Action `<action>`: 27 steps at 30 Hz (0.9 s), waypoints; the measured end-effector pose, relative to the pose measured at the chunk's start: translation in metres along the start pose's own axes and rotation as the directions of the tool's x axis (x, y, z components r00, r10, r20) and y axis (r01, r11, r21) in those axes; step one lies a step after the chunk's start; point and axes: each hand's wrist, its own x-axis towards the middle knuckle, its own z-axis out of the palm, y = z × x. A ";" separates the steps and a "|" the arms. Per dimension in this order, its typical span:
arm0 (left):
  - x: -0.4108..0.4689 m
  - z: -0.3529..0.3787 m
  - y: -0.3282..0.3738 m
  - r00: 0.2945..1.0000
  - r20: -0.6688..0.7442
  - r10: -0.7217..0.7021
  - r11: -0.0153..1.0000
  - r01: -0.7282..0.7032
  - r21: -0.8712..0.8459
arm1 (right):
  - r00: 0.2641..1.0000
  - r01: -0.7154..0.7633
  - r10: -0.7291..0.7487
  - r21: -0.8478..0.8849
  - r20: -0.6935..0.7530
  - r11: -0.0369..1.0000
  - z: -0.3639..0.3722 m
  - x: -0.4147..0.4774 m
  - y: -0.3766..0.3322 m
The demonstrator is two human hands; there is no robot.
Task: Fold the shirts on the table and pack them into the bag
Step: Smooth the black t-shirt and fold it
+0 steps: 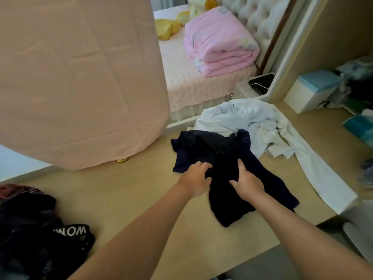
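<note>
The beige table point(141, 201) carries a crumpled dark navy shirt point(222, 150) near its centre, lying unevenly with folds bunched at the far end. Directly behind it and touching its far edge lies a loose heap of white and pale-blue shirts point(252, 122); one white length trails along the table's right side toward the near edge. A black bag point(30, 229) with white lettering sits at the near left. A pink cloth-draped object point(80, 77) stands at the far left, with a gold foot point(122, 160) visible beneath it.
</note>
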 end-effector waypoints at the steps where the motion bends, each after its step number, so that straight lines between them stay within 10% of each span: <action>1: 0.005 0.004 0.006 1.000 -0.007 0.005 1.000 -0.005 0.003 | 1.000 0.017 -0.017 0.009 -0.007 1.000 0.001 0.006 0.005; 8: 0.028 0.008 0.034 0.997 -0.080 -0.010 0.997 0.004 -0.082 | 0.901 0.362 -0.269 0.248 -0.340 0.899 -0.012 0.022 0.012; 12: 0.036 0.004 0.042 0.999 -0.042 -0.015 1.000 0.015 0.014 | 0.856 0.344 -0.441 0.339 0.269 0.876 -0.029 0.022 -0.002; 17: 0.034 0.001 0.021 0.896 0.359 -0.261 0.922 0.121 0.368 | 0.920 0.319 -0.227 0.270 -0.320 0.909 -0.042 0.051 -0.012; 21: 0.036 -0.006 0.012 0.923 0.292 -0.252 0.959 0.198 0.202 | 0.991 0.111 -0.126 0.248 0.043 0.962 -0.037 0.060 -0.015; 27: 0.045 -0.019 0.031 0.959 -0.020 -0.282 0.922 0.265 -0.282 | 0.918 0.388 -0.394 0.291 -0.039 0.875 -0.033 0.056 -0.036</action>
